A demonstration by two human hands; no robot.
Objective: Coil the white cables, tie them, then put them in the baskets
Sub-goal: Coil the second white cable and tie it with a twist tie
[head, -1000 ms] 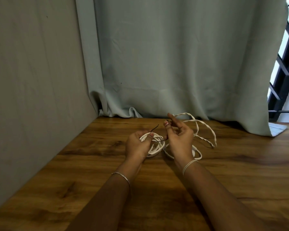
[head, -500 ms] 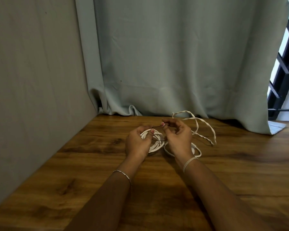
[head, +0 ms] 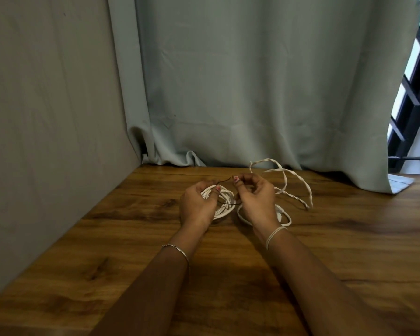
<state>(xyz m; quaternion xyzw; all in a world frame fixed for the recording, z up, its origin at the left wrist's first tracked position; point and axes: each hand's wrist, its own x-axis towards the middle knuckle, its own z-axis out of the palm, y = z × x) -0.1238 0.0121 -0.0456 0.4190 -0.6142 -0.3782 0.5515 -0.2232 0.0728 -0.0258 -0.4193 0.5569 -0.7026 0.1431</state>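
as our right hand [head: 257, 200] drops lower than a second ago, pinching the dark tie [head: 224, 181], our left hand [head: 197, 204] grips the coiled white cable [head: 228, 209] just left of it; the tie is probably tightening.

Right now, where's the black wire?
In the head view, mid-table, the black wire crosses the coiled white cable held by the left hand, its end pinched by the right hand.

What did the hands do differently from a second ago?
The right hand curled its raised finger down and moved closer to the left hand, pinching the thin dark tie. The left hand kept gripping the coiled white cable, and the loose twisted cable stayed on the table.
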